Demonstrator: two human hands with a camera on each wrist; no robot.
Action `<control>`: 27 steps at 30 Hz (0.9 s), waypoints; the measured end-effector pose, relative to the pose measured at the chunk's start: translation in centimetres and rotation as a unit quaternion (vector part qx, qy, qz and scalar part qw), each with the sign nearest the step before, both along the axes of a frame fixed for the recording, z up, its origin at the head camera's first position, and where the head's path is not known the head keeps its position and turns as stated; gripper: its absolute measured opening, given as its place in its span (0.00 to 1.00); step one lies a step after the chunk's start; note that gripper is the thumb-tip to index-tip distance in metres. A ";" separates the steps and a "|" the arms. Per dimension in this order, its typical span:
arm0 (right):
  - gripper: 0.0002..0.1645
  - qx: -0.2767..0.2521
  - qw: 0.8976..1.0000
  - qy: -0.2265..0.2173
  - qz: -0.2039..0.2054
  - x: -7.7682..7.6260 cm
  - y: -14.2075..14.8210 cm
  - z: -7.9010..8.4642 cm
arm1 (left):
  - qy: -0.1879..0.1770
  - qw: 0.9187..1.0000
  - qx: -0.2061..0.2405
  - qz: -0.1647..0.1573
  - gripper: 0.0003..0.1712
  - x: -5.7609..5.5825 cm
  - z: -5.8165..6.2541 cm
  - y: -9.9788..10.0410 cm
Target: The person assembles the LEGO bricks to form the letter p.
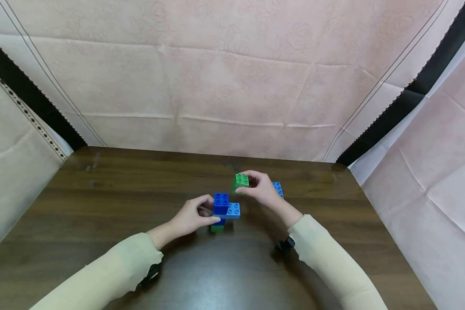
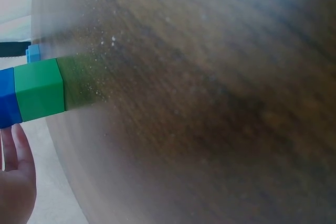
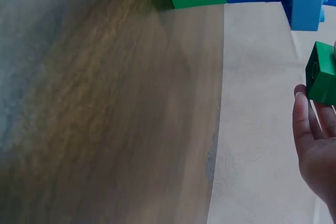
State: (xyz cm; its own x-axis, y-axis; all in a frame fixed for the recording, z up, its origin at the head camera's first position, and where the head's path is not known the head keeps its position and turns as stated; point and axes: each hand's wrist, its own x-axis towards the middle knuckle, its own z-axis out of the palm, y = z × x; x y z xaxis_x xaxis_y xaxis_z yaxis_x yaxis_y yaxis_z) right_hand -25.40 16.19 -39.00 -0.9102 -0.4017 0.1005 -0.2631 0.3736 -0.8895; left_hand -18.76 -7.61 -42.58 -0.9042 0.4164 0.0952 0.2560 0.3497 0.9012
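A stack of toy building blocks (image 1: 221, 203) stands upright near the table's middle: green at the bottom, then dark blue, a longer light blue block jutting to the right, and dark blue on top. My left hand (image 1: 191, 216) grips the stack from the left, thumb at the front by the light blue layer. Up and to the right of the stack, my right hand (image 1: 260, 188) pinches a loose green block (image 1: 241, 181), studs up. In the right wrist view this green block (image 3: 322, 74) is held off the table, apart from the stack's light blue block (image 3: 305, 3).
Another light blue block (image 1: 277, 188) lies on the brown wooden table (image 1: 100, 215), partly hidden behind the right hand. Pale patterned cloth (image 1: 224, 86) hangs behind the table's far edge and along both sides.
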 end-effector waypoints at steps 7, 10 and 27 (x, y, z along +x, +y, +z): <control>0.25 -0.027 0.999 -0.005 0.028 1.4 0.6 0.5 | -0.001 1.000 -0.005 0.001 0.16 0.0 0.0 0.0; 0.25 -0.027 0.999 -0.007 0.037 2.1 0.8 0.7 | -0.006 1.000 -0.006 0.003 0.16 0.0 0.0 0.0; 0.24 0.005 0.998 0.016 0.066 4.0 1.0 0.4 | -0.002 1.000 -0.006 -0.003 0.16 -0.1 0.2 0.0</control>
